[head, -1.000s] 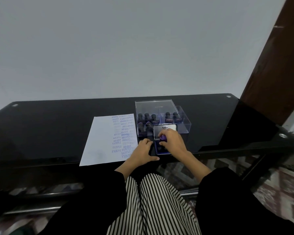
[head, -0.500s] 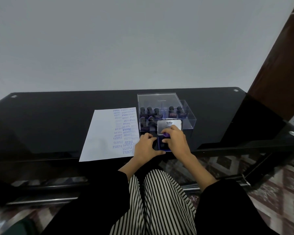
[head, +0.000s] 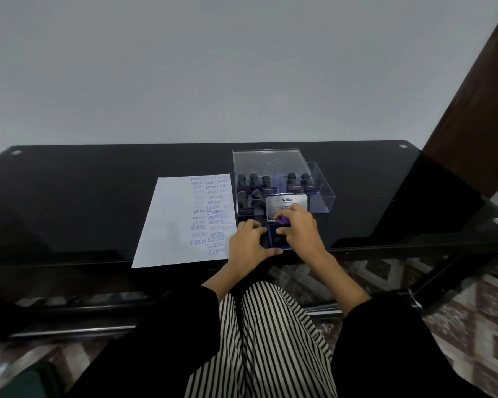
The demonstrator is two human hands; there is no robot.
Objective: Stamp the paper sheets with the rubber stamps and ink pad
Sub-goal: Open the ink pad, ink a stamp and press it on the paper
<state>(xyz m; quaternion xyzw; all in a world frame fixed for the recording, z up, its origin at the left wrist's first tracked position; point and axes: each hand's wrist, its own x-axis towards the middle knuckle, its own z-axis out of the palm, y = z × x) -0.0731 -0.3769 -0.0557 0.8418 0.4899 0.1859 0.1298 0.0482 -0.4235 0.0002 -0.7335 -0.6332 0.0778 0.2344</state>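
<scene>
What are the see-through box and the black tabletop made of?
The box: likely clear acrylic or hard plastic; the stamps show through its glossy walls. The tabletop: probably black glass, glossy and reflective, with round metal fixings at the corners.

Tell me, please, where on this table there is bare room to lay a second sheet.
Free: the table left of the paper sheet, and right of the clear stamp box. Crowded: between sheet and box, where the left hand holds the ink pad and the right hand pinches a stamp.
</scene>
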